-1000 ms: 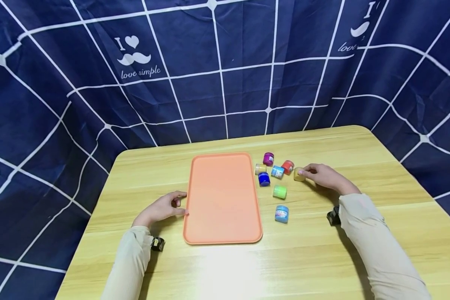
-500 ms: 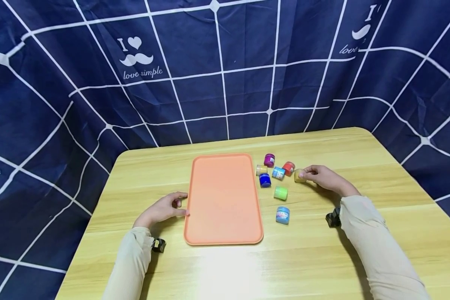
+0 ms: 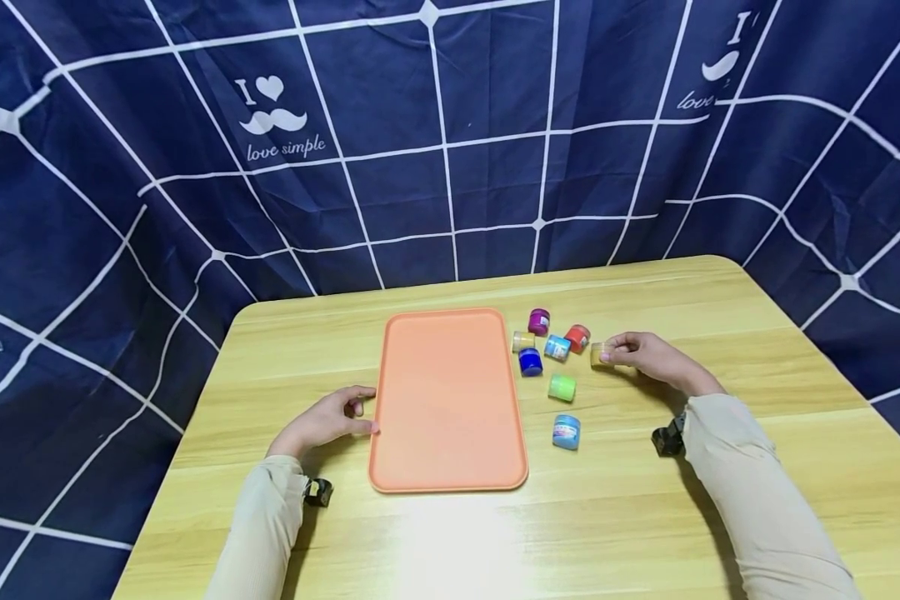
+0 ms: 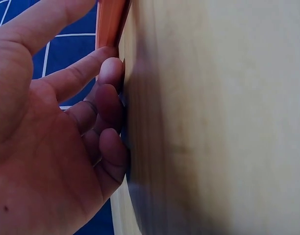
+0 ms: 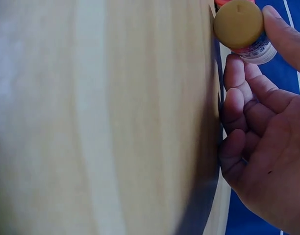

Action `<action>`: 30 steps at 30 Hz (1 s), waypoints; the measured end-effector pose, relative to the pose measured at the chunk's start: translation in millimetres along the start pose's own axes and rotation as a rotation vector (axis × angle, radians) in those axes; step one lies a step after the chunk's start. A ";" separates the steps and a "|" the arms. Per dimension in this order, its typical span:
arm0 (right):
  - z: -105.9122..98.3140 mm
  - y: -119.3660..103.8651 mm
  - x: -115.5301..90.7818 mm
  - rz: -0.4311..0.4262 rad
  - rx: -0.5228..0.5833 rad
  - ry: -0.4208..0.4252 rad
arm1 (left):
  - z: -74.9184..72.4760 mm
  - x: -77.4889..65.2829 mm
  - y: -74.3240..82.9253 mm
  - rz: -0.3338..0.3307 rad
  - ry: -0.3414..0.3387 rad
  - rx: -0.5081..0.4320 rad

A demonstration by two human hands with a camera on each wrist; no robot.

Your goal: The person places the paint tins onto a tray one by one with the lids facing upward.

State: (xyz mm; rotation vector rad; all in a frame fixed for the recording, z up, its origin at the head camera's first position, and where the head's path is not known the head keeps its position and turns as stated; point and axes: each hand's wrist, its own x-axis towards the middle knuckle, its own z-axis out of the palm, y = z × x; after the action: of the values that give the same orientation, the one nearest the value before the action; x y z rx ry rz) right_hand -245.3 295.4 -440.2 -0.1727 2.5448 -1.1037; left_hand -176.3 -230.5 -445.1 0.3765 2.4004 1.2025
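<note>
On the wooden table lies an orange tray. My left hand is at its left rim, thumb and index finger stretched out to touch it some way apart; the left wrist view shows the other fingers bent inward. To the right of the tray, my right hand pinches a small ochre paint jar by thumb and fingertips, low over or on the table. Nearest to that jar is a red jar. A light blue jar and a green jar are close by.
Beside the tray's right rim are a purple jar, a yellow jar and a dark blue jar. Another blue jar stands nearer the front. A navy curtain with white lines surrounds the table.
The ochre jar has tilted slightly in my right fingers, almost in the same place. The head view has shifted a little. My left hand and the tray stay put.
</note>
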 end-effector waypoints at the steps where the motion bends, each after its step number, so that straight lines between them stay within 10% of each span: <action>1: -0.1 0.6 0.1 0.002 0.006 -0.001 | -0.2 0.2 -0.6 0.000 -0.003 -0.005; 30: 7.8 -33.8 -9.2 -0.071 0.079 0.040 | -0.8 0.7 -2.2 -0.003 -0.007 0.000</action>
State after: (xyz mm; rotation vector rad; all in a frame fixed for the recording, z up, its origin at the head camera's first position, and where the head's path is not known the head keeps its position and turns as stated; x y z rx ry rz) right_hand -234.9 269.2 -418.0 -0.2236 2.5425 -1.2446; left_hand -177.5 -232.1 -446.6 0.3757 2.3944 1.1980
